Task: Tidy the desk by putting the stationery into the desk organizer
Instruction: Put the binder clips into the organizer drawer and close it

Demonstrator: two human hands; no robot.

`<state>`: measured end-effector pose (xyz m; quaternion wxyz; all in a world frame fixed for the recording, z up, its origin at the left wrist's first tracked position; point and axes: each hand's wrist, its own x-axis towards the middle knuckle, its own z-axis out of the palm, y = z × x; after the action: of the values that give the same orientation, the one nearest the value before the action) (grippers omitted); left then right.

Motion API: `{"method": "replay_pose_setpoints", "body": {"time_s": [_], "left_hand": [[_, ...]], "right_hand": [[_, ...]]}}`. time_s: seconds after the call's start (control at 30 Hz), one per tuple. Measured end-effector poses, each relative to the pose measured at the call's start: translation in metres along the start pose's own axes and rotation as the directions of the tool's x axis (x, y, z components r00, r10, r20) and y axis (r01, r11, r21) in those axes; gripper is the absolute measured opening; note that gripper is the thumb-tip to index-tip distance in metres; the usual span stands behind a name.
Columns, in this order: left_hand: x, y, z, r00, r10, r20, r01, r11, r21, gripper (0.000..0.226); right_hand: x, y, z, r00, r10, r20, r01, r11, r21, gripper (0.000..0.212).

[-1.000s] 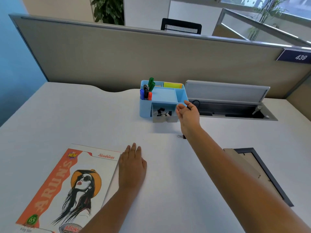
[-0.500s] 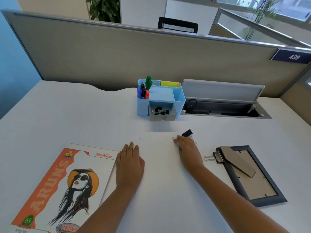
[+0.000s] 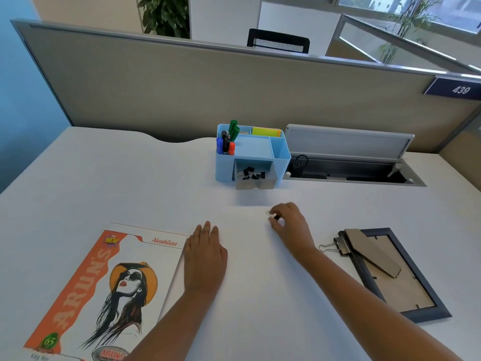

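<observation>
A light blue desk organizer (image 3: 282, 155) stands at the back of the white desk, with markers (image 3: 229, 140) upright in its left cup and yellow sticky notes (image 3: 265, 131) at the rear. Its grey front drawer (image 3: 253, 183) is pulled out and holds several black binder clips (image 3: 251, 174). My right hand (image 3: 290, 222) is in front of the drawer, fingers pinched on a small black binder clip (image 3: 272, 216) just above the desk. My left hand (image 3: 205, 256) lies flat on the desk, palm down, holding nothing. A larger binder clip (image 3: 335, 246) lies by the picture frame.
An orange and white drawing book (image 3: 104, 295) lies at the front left, touching my left hand. A dark picture frame (image 3: 406, 306) lies face down at the right. An open cable tray (image 3: 351, 173) with a raised lid sits right of the organizer. A grey partition (image 3: 182, 87) closes the back.
My right hand drew back from the organizer's right edge to the desk in front of the drawer and closed on the small binder clip. The left hand stayed flat.
</observation>
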<state>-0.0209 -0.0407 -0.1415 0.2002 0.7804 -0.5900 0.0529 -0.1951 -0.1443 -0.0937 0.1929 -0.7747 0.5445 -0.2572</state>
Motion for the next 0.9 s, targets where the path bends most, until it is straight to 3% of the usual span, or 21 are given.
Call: {"method": "replay_pose_setpoints", "body": {"time_s": [0.13, 0.3, 0.43, 0.53, 0.7, 0.9], "left_hand": [[0.000, 0.001, -0.001, 1.000, -0.001, 0.010, 0.001, 1.000, 0.003, 0.041], [-0.001, 0.000, -0.001, 1.000, 0.002, 0.006, -0.002, 1.000, 0.003, 0.041], [0.000, 0.001, 0.000, 1.000, 0.000, 0.005, 0.000, 1.000, 0.007, 0.041], [0.000, 0.000, 0.000, 1.000, -0.003, 0.005, 0.003, 1.000, 0.010, 0.041], [0.000, 0.001, 0.001, 1.000, -0.004, -0.007, 0.004, 1.000, 0.014, 0.041], [0.000, 0.000, 0.001, 1.000, 0.003, -0.012, -0.002, 1.000, 0.026, 0.042]], "right_hand": [[0.036, -0.032, -0.023, 0.989, -0.050, -0.136, 0.061, 0.995, 0.078, 0.010], [0.086, -0.065, -0.042, 0.988, -0.063, -0.138, 0.074, 0.994, 0.077, 0.016], [0.101, -0.062, -0.045, 1.000, -0.024, -0.010, 0.024, 0.999, -0.022, 0.033], [0.088, -0.057, -0.041, 0.998, -0.050, 0.035, 0.050, 0.999, -0.010, 0.026], [0.061, -0.046, -0.017, 0.967, -0.079, 0.244, 0.117, 0.982, -0.146, 0.030], [0.072, -0.041, 0.001, 0.974, -0.036, 0.225, 0.078, 0.980, -0.182, 0.041]]}}
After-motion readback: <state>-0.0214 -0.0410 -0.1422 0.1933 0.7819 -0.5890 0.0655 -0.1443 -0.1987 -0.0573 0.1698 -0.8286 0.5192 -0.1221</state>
